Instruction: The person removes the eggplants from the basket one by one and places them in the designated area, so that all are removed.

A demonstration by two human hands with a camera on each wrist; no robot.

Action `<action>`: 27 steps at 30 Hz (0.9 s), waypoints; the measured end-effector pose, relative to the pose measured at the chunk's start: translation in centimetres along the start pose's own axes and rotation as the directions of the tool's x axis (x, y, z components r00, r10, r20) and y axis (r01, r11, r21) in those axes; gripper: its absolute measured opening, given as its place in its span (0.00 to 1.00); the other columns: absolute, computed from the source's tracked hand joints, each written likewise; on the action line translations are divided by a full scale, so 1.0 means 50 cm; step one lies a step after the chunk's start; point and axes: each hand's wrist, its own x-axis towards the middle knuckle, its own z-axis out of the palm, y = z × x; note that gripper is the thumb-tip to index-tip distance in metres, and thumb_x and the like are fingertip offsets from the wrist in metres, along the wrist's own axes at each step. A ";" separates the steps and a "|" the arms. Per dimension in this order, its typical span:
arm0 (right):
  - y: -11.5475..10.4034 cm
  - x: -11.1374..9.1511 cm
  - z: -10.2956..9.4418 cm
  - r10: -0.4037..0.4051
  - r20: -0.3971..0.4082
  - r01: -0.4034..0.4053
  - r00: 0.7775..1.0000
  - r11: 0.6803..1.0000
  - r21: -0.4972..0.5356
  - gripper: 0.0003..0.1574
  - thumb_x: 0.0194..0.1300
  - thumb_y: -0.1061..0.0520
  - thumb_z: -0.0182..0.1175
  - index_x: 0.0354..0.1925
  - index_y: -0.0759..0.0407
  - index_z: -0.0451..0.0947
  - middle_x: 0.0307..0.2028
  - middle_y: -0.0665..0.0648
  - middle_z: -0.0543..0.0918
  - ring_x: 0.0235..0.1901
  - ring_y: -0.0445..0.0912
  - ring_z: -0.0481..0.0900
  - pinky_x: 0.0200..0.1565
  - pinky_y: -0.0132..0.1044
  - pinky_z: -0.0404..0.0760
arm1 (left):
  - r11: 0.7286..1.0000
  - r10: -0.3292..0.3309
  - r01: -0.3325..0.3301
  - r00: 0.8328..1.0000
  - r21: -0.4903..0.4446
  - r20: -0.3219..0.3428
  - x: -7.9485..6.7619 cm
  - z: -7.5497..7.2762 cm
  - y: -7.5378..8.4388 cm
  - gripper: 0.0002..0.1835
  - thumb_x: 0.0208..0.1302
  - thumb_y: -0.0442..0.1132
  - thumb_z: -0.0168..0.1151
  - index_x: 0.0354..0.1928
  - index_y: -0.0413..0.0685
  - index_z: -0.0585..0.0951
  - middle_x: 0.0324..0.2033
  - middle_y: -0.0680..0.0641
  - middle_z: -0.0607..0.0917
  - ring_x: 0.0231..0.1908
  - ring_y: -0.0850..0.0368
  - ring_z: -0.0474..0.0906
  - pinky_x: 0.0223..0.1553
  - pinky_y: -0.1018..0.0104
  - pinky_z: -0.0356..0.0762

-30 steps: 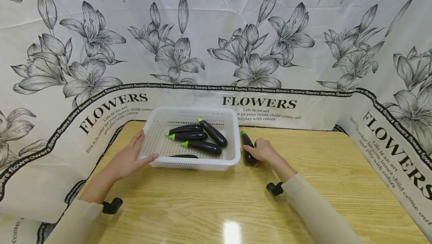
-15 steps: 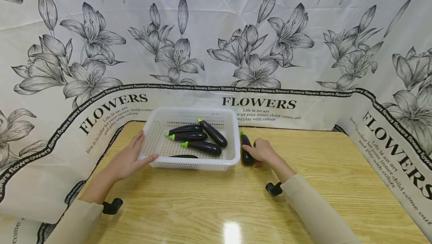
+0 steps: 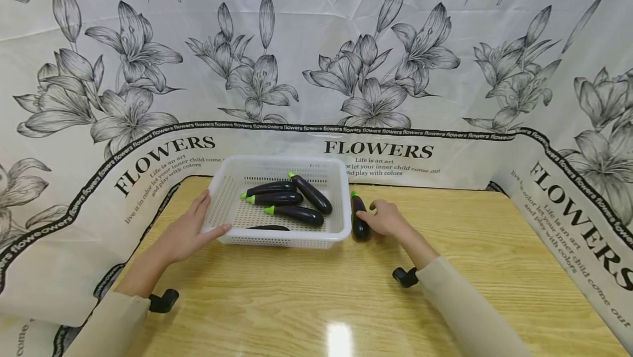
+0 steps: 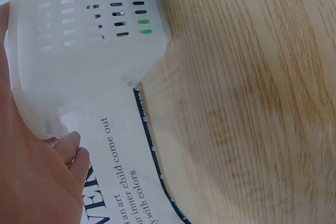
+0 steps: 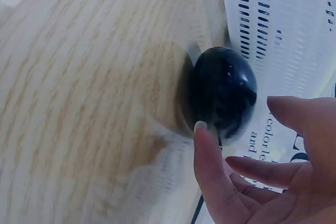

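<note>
A white perforated plastic basket [image 3: 282,236] stands on the table with several dark eggplants [image 3: 296,215] inside, their stem ends green. My left hand [image 3: 185,233] holds its near left corner, thumb on the front rim and fingers along the left side. In the left wrist view, fingertips [image 4: 68,148] show under the basket's rim. Another eggplant [image 3: 360,219] lies on the table just right of the basket, stem end away from me. Beside it is my right hand [image 3: 386,219]. In the right wrist view, a fingertip meets this eggplant [image 5: 223,93], while the thumb is spread apart from it.
The wood-grain table [image 3: 296,302] reaches toward me and to the right. A white floral cloth [image 3: 316,71] hangs behind the table and along both sides. A black wrist fitting [image 3: 405,277] sits under the right sleeve, another [image 3: 164,301] under the left.
The eggplant outside the basket has shifted slightly left, closer to the basket wall. My right hand moved left with it, then its grip loosened. The left hand and basket stay in place.
</note>
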 end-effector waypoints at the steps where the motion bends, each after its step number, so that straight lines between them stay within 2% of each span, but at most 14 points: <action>1: 0.000 -0.003 -0.002 -0.002 0.002 0.002 1.000 1.000 0.003 0.40 0.76 0.43 0.56 0.64 0.78 0.69 0.56 0.77 0.79 0.49 0.62 0.83 0.48 0.53 0.84 | 1.000 0.001 -0.001 1.000 0.000 0.000 0.000 0.001 -0.001 0.57 0.72 0.71 0.49 0.80 0.32 0.42 0.81 0.34 0.40 0.74 0.25 0.51 0.68 0.30 0.60; 8: -0.003 -0.022 -0.029 -0.026 0.000 0.026 1.000 0.999 0.027 0.39 0.76 0.45 0.56 0.67 0.76 0.66 0.50 0.73 0.81 0.27 0.54 0.86 0.40 0.47 0.85 | 1.000 -0.006 0.006 1.000 -0.001 0.003 -0.001 0.001 -0.002 0.57 0.71 0.72 0.49 0.80 0.33 0.41 0.81 0.35 0.40 0.74 0.25 0.51 0.68 0.30 0.60; 11: -0.005 -0.030 -0.042 -0.049 -0.001 0.049 0.999 0.998 0.036 0.39 0.76 0.45 0.56 0.67 0.76 0.66 0.49 0.72 0.81 0.26 0.54 0.86 0.39 0.46 0.85 | 1.000 -0.008 0.008 1.000 -0.006 0.008 -0.002 -0.002 -0.001 0.57 0.71 0.72 0.49 0.81 0.34 0.40 0.81 0.35 0.39 0.74 0.24 0.52 0.67 0.29 0.61; 14: -0.007 -0.034 -0.051 -0.075 -0.007 0.075 0.997 0.997 0.026 0.38 0.76 0.45 0.56 0.67 0.76 0.67 0.47 0.70 0.82 0.27 0.52 0.85 0.37 0.45 0.84 | 1.000 -0.011 0.011 1.000 -0.010 0.014 -0.002 -0.004 0.001 0.58 0.71 0.72 0.49 0.81 0.34 0.40 0.81 0.35 0.39 0.74 0.24 0.51 0.67 0.29 0.61; 21: -0.021 -0.050 -0.067 -0.142 -0.048 0.142 0.989 0.990 -0.008 0.35 0.75 0.46 0.58 0.64 0.74 0.71 0.46 0.68 0.83 0.43 0.57 0.81 0.44 0.51 0.82 | 1.000 -0.008 0.008 1.000 -0.008 0.014 0.000 -0.003 0.000 0.58 0.71 0.72 0.49 0.81 0.35 0.40 0.81 0.35 0.39 0.74 0.25 0.51 0.67 0.29 0.60; 27: -0.047 -0.060 -0.072 -0.239 -0.036 0.240 0.970 0.971 0.024 0.32 0.74 0.48 0.60 0.63 0.71 0.74 0.45 0.65 0.84 0.42 0.55 0.83 0.42 0.47 0.83 | 1.000 -0.008 0.008 1.000 -0.016 0.014 -0.001 -0.004 0.000 0.58 0.71 0.72 0.49 0.81 0.35 0.39 0.81 0.35 0.39 0.74 0.25 0.51 0.68 0.30 0.60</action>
